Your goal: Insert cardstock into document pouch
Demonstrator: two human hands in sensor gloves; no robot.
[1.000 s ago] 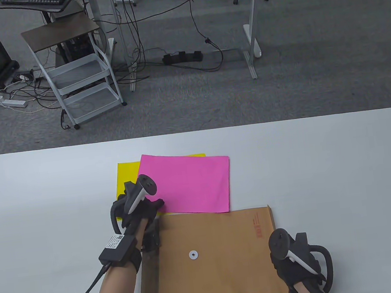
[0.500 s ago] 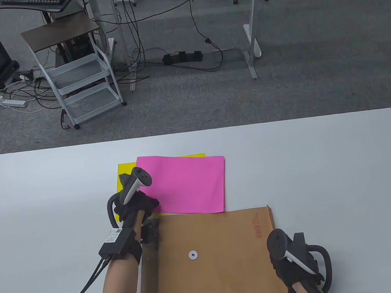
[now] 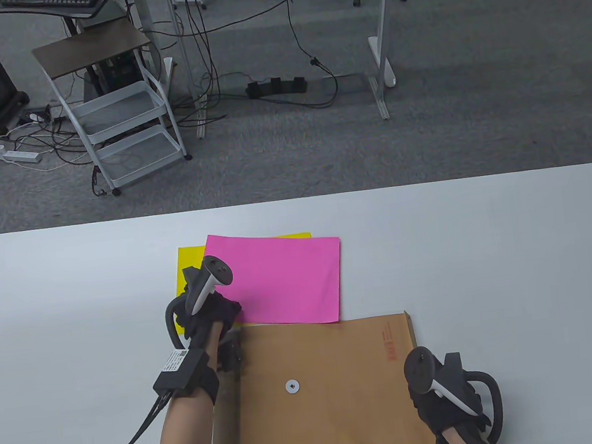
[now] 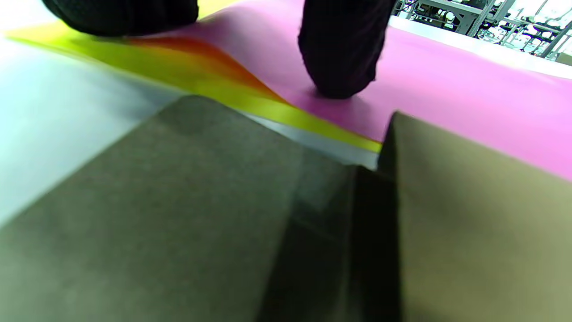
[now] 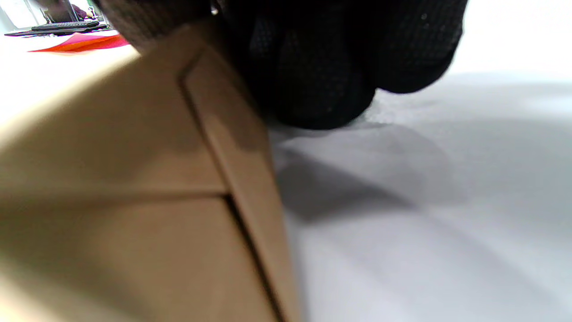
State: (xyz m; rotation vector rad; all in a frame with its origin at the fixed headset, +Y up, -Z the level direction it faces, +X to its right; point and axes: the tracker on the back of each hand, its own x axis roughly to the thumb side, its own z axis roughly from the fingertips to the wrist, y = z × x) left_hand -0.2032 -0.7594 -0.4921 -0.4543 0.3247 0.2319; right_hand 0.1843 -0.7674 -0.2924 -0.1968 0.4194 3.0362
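The left hand [image 3: 207, 311] presses fingertips [image 4: 342, 67] on the pink card [image 3: 281, 278], lifting it. The right hand [image 3: 446, 392] pins the envelope [image 3: 327, 385]; its finger spread is unclear. Next: slide the card into the envelope's left-side mouth.

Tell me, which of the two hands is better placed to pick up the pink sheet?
The left hand: its fingers already press on the pink sheet. The right hand sits at the brown pouch.

A white counter [image 3: 495, 262] with rounded far corners carries three flat things. A yellow sheet [image 3: 188, 267] lies left of centre with a pink cardstock [image 3: 281, 280] overlapping it. A brown document pouch [image 3: 327, 391] lies at the near edge, just beside the pink sheet.
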